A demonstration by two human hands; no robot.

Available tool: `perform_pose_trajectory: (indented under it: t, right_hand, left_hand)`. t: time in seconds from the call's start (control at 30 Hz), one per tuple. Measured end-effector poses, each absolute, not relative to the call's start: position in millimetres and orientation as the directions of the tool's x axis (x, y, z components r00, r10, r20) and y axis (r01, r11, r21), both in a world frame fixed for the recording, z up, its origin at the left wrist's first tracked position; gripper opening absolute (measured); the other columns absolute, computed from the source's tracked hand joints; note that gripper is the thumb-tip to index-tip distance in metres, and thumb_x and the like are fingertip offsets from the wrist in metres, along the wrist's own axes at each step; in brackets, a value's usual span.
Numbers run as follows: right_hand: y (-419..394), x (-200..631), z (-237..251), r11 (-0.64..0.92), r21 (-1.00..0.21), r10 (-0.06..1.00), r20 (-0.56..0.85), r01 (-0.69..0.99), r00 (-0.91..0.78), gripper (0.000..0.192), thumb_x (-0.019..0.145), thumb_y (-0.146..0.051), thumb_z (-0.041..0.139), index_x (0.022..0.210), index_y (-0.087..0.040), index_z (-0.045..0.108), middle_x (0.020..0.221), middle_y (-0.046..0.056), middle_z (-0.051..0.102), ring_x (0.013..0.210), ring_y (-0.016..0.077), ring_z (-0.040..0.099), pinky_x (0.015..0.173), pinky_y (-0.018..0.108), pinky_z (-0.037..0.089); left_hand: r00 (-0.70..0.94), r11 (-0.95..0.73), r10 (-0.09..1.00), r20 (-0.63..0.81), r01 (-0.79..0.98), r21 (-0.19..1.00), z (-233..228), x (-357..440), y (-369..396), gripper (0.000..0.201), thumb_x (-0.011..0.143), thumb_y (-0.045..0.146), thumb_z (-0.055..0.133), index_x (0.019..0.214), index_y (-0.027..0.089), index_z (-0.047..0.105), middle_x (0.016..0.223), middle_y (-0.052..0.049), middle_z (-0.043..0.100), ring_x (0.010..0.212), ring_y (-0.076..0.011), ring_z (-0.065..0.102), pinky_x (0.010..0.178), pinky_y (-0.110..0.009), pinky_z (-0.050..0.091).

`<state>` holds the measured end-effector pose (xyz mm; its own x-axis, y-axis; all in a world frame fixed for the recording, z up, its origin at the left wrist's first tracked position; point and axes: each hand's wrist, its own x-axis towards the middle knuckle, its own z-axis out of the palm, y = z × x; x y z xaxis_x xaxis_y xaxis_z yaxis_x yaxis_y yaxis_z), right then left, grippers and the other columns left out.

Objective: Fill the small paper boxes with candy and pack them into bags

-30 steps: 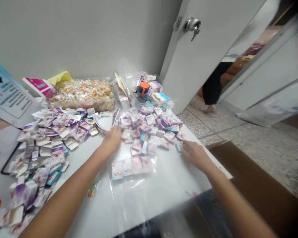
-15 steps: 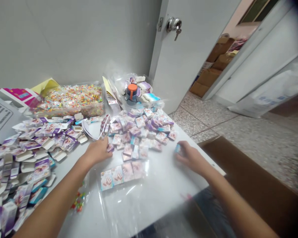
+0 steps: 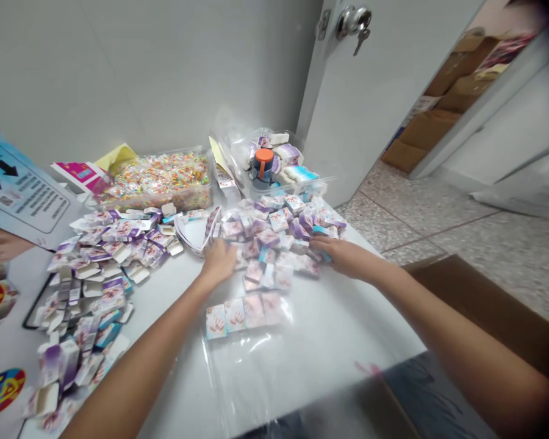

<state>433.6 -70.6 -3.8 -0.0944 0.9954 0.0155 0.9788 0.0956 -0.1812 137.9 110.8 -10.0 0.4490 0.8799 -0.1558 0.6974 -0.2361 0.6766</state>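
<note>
Both hands point(image 3: 219, 262) amid glossy small cartons point(image 3: 274, 235)

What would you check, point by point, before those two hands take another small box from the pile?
1. Left hand on the pile of small boxes: ok, it rests at the pile's left edge.
2. Right hand on the pile: ok, it lies on the right edge.
3. Either hand's fingers closed on a box: cannot tell, the picture is blurred there.
4. Row of four boxes lined up in the clear plastic bag: ok, side by side.
5. Room in the bag nearer the person: ok, bare plastic shows.
6. Flat unfolded cartons kept apart from the pile: ok, they lie to the left.
</note>
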Motion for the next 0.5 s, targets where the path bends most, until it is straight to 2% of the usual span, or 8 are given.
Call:
perform_pose_trajectory:
  t: [0.1,0.17,0.23,0.3,0.37,0.43,0.5]
  right_hand:
    - [-73,431,3,0.063,-0.175,0.998,-0.011,0.983,-0.066,0.043,0.082,-0.017,0.055,0.125,-0.017,0.060,0.124,0.016,0.065,0.108,0.0296,0.066,0.089,0.037,0.051]
    - [-80,428,6,-0.032,-0.177,0.999,-0.006,0.984,0.031,0.048,0.082,-0.029,0.060,0.128,-0.015,0.058,0.123,0.018,0.065,0.104,0.0322,0.067,0.086,0.040,0.052]
    - [-90,427,6,-0.125,-0.251,0.991,0.013,0.960,0.133,0.056,0.082,-0.036,0.059,0.134,-0.015,0.052,0.127,0.017,0.064,0.104,0.0324,0.066,0.085,0.040,0.051]
    - [-103,425,6,-0.167,-0.368,0.979,0.048,0.915,0.198,0.052,0.083,-0.038,0.056,0.130,-0.017,0.053,0.124,0.014,0.065,0.104,0.0303,0.066,0.086,0.038,0.050]
    - [-113,421,5,-0.174,-0.464,0.968,0.082,0.868,0.238,0.039,0.082,-0.037,0.053,0.115,-0.019,0.059,0.110,0.009,0.069,0.095,0.0272,0.066,0.083,0.036,0.049]
    - [-120,412,2,-0.190,-0.521,0.957,0.090,0.832,0.276,0.028,0.080,-0.035,0.053,0.102,-0.020,0.061,0.093,0.006,0.068,0.083,0.0238,0.064,0.075,0.034,0.049]
    - [-122,400,-2,-0.203,-0.548,0.953,0.080,0.811,0.292,0.026,0.078,-0.033,0.054,0.100,-0.020,0.058,0.087,0.004,0.066,0.077,0.0218,0.062,0.071,0.032,0.048]
  left_hand:
    - [0.472,-0.273,0.869,-0.148,0.708,0.652,-16,146,112,0.039,0.089,0.048,0.048,0.110,0.015,0.050,0.112,-0.020,0.067,0.104,-0.0332,0.065,0.087,-0.041,0.050]
    - [0.493,-0.294,0.859,-0.140,0.697,0.654,-18,148,113,0.050,0.088,0.053,0.051,0.119,0.014,0.047,0.117,-0.020,0.066,0.107,-0.0335,0.065,0.089,-0.041,0.049]
    - [0.526,-0.329,0.843,-0.112,0.669,0.667,-20,146,113,0.055,0.087,0.053,0.055,0.125,0.015,0.045,0.122,-0.019,0.065,0.110,-0.0326,0.063,0.091,-0.040,0.048]
    - [0.554,-0.353,0.827,-0.094,0.642,0.680,-20,143,115,0.050,0.086,0.046,0.058,0.125,0.016,0.049,0.121,-0.017,0.066,0.108,-0.0310,0.064,0.090,-0.038,0.048]
    - [0.568,-0.358,0.818,-0.092,0.628,0.691,-18,139,116,0.039,0.086,0.036,0.057,0.120,0.016,0.055,0.115,-0.014,0.068,0.103,-0.0290,0.065,0.088,-0.037,0.048]
    - [0.582,-0.360,0.807,-0.095,0.614,0.703,-14,135,117,0.031,0.084,0.028,0.056,0.113,0.017,0.061,0.110,-0.012,0.070,0.099,-0.0266,0.065,0.087,-0.035,0.048]
    - [0.604,-0.365,0.792,-0.094,0.591,0.719,-11,132,117,0.028,0.082,0.022,0.056,0.109,0.018,0.063,0.105,-0.009,0.070,0.094,-0.0238,0.065,0.083,-0.032,0.048]
